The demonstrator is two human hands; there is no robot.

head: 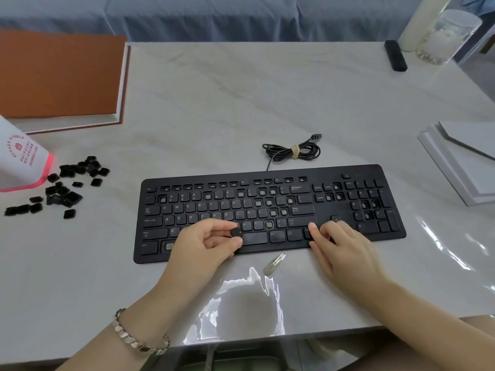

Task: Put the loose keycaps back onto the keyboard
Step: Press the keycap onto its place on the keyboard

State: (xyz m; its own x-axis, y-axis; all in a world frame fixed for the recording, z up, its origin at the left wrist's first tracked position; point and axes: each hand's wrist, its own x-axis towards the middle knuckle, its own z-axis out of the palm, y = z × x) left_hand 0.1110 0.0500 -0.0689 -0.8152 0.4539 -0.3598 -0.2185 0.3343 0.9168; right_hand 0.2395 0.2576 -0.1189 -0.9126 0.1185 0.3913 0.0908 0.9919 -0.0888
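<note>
Black keyboard lies long-axis left to right, loose keycaps heaped well off its left end, right hand resting loose-fingered on the lower-right keys, left hand pinching 1 keycap over the bottom rows — and the nearest bare socket sits just right of it, nearer the left hand.

The keyboard lies mid-worktop; loose keycaps left of it, coiled cable behind.
</note>
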